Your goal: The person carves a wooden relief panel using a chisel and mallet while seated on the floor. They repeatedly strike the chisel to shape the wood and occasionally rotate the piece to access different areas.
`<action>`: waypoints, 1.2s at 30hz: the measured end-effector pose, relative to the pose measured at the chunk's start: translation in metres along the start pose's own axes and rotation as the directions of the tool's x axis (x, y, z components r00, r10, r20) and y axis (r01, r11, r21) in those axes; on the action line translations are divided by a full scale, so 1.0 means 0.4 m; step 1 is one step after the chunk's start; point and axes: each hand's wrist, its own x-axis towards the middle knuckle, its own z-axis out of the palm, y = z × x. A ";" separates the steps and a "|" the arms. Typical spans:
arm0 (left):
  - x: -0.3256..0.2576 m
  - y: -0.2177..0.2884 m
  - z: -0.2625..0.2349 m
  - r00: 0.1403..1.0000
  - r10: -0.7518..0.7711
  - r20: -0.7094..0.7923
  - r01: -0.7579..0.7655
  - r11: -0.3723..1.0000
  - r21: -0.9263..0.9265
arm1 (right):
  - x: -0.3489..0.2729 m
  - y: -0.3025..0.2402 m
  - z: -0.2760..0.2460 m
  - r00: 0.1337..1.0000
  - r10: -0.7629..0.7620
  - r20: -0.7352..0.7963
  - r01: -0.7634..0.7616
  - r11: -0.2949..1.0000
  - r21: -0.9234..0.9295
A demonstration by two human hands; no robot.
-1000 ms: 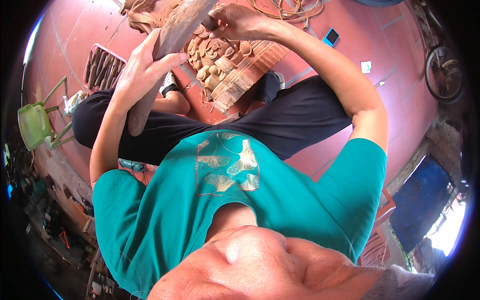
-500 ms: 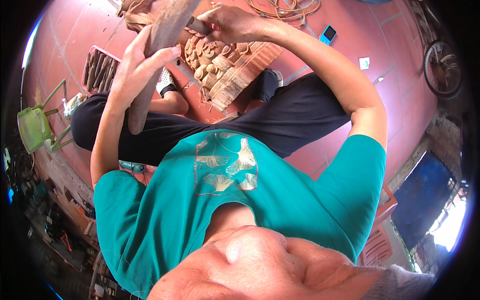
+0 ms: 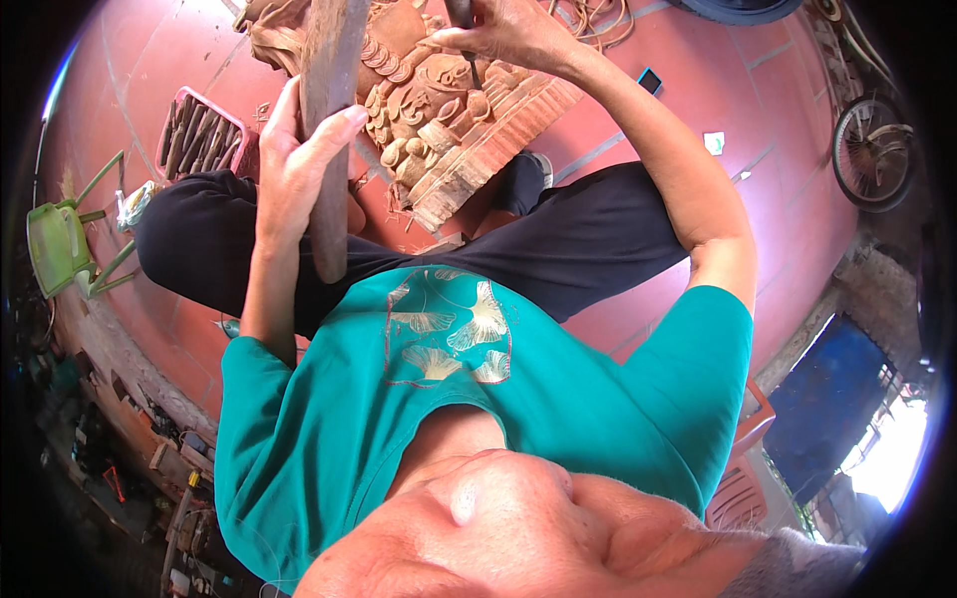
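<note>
My left hand [image 3: 299, 164] is wrapped round a long grey-brown wooden mallet [image 3: 334, 75], which stands almost lengthwise in view, its rounded near end over my lap. My right hand [image 3: 523, 35] grips a carving chisel [image 3: 461, 12] by its dark handle. The thin blade points down at a brown wood carving [image 3: 424, 115], its tip at or close to the surface; contact is hard to tell. Rounded, scaly relief and a stepped base show on the carving, which lies on the floor between my legs. The mallet hides part of its left side.
On the left, a pink-rimmed basket [image 3: 245, 149] holds several wooden-handled tools, with a green plastic chair [image 3: 55, 244] beyond my knee. To the right lie a coiled hose [image 3: 606, 22], a phone [image 3: 650, 80] and a small white packet [image 3: 714, 143]. A bicycle wheel [image 3: 875, 149] stands farther right.
The mallet has swung more upright, its near end shifting right. My right hand has moved right and up, and the chisel has turned from sideways to pointing down at the carving.
</note>
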 end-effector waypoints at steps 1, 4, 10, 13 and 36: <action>-0.002 -0.010 0.007 1.000 0.017 -0.015 -0.017 1.000 -0.016 | -0.001 0.010 0.002 1.000 0.009 -0.002 -0.009 0.999 0.035; -0.003 -0.018 0.020 0.999 0.040 -0.031 -0.041 0.998 -0.044 | -0.003 0.036 0.004 0.998 0.058 0.003 -0.057 0.990 0.133; 0.011 -0.047 0.017 0.998 0.028 -0.052 -0.027 0.999 0.017 | -0.003 0.036 0.000 0.974 0.191 0.119 -0.215 0.945 0.247; 0.012 -0.047 0.013 0.999 -0.013 -0.038 0.014 1.000 0.017 | 0.004 0.037 -0.009 0.958 0.233 0.166 -0.255 0.959 0.126; 0.010 -0.061 0.010 0.999 -0.047 0.012 0.046 0.999 0.019 | -0.014 0.144 0.008 0.991 0.092 0.099 -0.106 0.983 0.149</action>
